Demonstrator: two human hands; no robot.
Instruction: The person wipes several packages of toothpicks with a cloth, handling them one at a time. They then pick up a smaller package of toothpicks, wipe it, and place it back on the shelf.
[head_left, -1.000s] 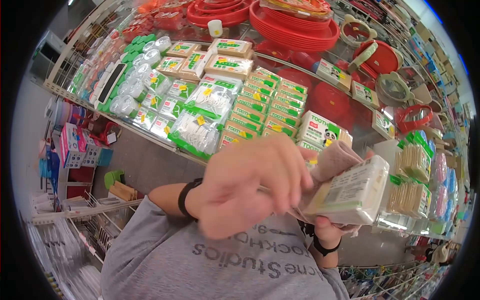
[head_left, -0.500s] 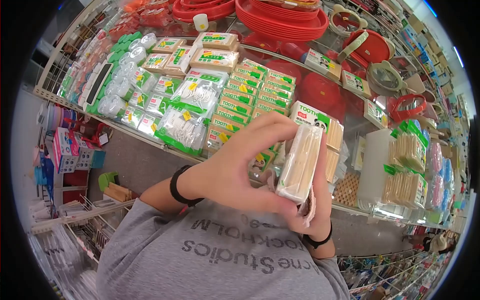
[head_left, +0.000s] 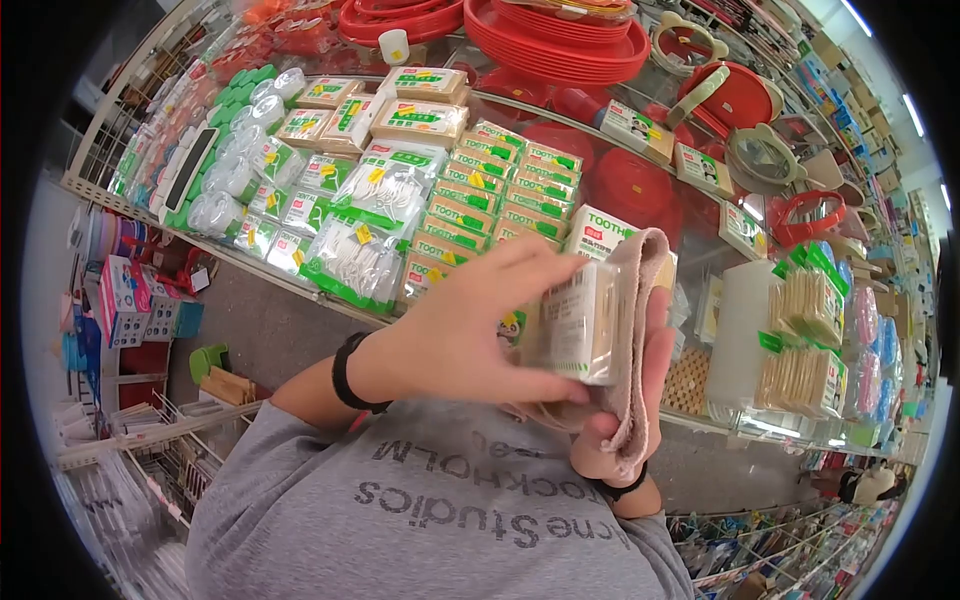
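My left hand [head_left: 455, 325] grips a clear-wrapped toothpick pack [head_left: 578, 325] between thumb and fingers, its barcode side showing. Right beside the pack, a folded pinkish cloth [head_left: 640, 330] stands upright in my right hand [head_left: 655, 375], whose fingers are behind it and whose thumb is at its lower front. The pack is against the cloth's left face. Just beyond both hands lies a white and green toothpick box [head_left: 598, 232], partly covered by the cloth. Rows of small toothpick packs [head_left: 466, 198] lie to its left.
Bagged white floss picks [head_left: 355, 255] and clear round tubs [head_left: 230, 175] fill the shelf's left part. Red plates [head_left: 560, 50] are stacked at the back. On the right stand a white divider [head_left: 738, 335] and bundled wooden sticks [head_left: 805, 310]. The shelf's front edge runs below.
The pack has turned from its toothpick side to its barcode side. The cloth, formerly mostly hidden behind the pack, now stands up at its right. My left hand has shifted slightly left.
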